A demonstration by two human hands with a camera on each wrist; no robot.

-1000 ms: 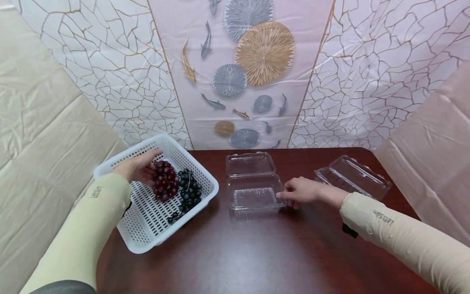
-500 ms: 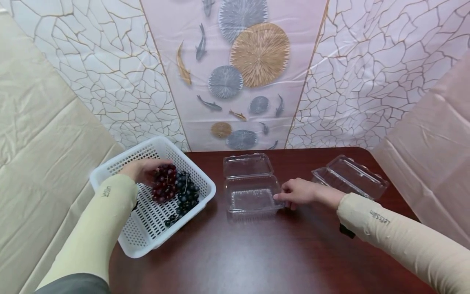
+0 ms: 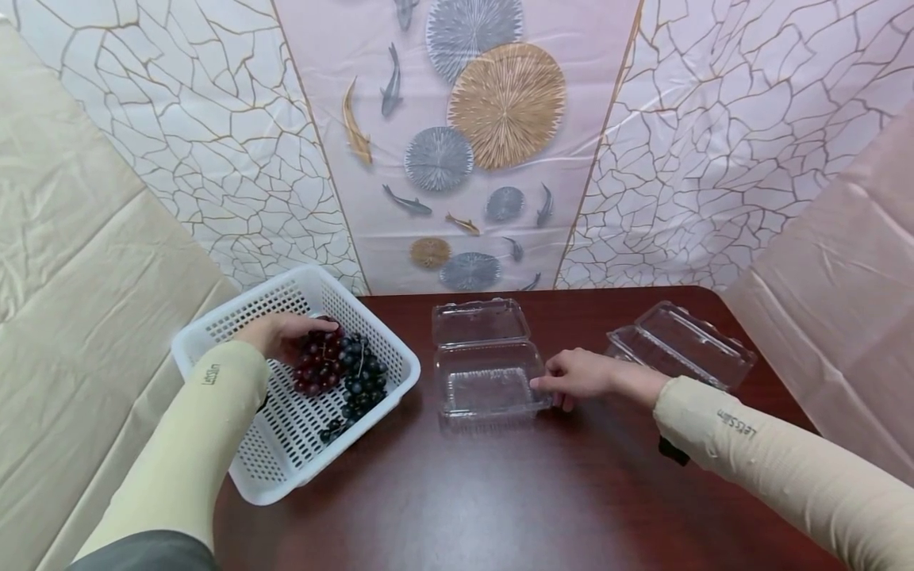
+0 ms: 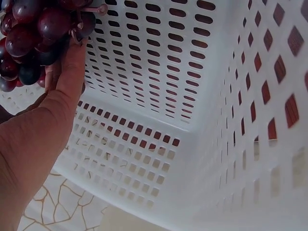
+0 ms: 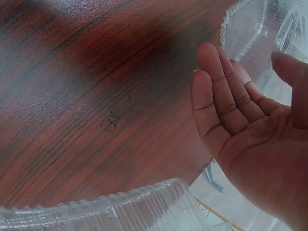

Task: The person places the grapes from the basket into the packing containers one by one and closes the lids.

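Observation:
My left hand [image 3: 282, 331] is down in the white basket [image 3: 274, 472], gripping a bunch of red grapes [image 3: 319, 366]. Its thumb lies over the top of the bunch; the other fingers are mostly hidden. In the left wrist view the grapes [image 4: 38, 36] show at the upper left, beside the hand [image 4: 43, 120]. A bunch of black grapes [image 3: 366, 379] lies against the basket's right side. My right hand [image 3: 581, 374] pinches the right rim of an open clear plastic clamshell container [image 3: 489, 385], thumb inside and fingers outside. In the right wrist view this container [image 5: 255, 38] is at the upper right.
Another open clear clamshell container [image 3: 693, 345] stands on the dark wooden table [image 3: 500, 492] at the back right, behind the right forearm. A patterned curtain [image 3: 514, 222] hangs along the table's back edge, and beige cloth [image 3: 93, 262] borders the left side.
My left hand has moved right and inward onto the red grapes, and its thumb has come down over them. My right hand stays at the container's rim. The head view has shifted slightly.

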